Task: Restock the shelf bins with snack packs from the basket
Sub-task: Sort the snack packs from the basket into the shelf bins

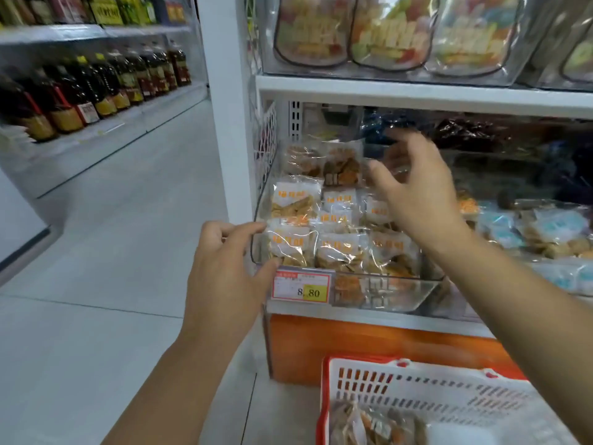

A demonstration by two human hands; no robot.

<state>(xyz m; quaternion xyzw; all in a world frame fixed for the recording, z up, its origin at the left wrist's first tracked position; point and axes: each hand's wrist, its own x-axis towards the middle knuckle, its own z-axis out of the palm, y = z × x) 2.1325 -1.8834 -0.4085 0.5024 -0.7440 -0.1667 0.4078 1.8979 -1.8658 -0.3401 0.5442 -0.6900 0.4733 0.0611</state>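
You are standing in a shop aisle with a pale tiled floor (128,220). Dark bottles (96,88) line the far left racks, and a white shelf unit (417,91) is close on your right.

The clear bin (401,297) sits on the lower shelf at the unit's left end, with a price tag (300,285) on its near wall. It is already packed with orange-labelled snack packs (295,242), standing in rows so that their labels face you.

Your left hand (221,261) holds the bin's near-left corner, with the forefinger along the rim and the thumb against the front beside the tag. This is probably to keep the bin from sliding while you load it.

Your right hand (417,187) is raised over the far right part of the bin with its fingers spread wide. A crinkled clear wrapper shows beside the fingers, but the blur hides whether they touch it, so treat that hand as empty.

The basket (433,390) rests on the floor just below, near right, within easy reach. A few spare packs (362,425) remain in its near corner.

The neighbouring bin to the right holds blue-labelled packs (558,226), so keep the orange ones in the left bin.
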